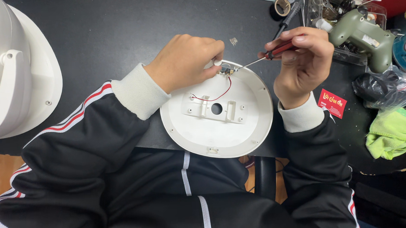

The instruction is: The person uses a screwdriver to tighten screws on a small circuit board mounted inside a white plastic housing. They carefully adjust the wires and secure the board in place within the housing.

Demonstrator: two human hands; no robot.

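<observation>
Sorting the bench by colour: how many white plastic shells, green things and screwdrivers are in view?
White plastic shells: 2, the round white plastic disc and the large white housing.
Green things: 2, the olive-green power tool and the lime-green cloth.
Screwdrivers: 1, the red-handled screwdriver.
Total: 5

Circuit board [226, 71] half under fingers [210, 69]

bright, even overhead light; the white round plate [221, 127] shows soft glare, faint shadows fall just below it, focus is sharp, and edges left of it bow.
</observation>
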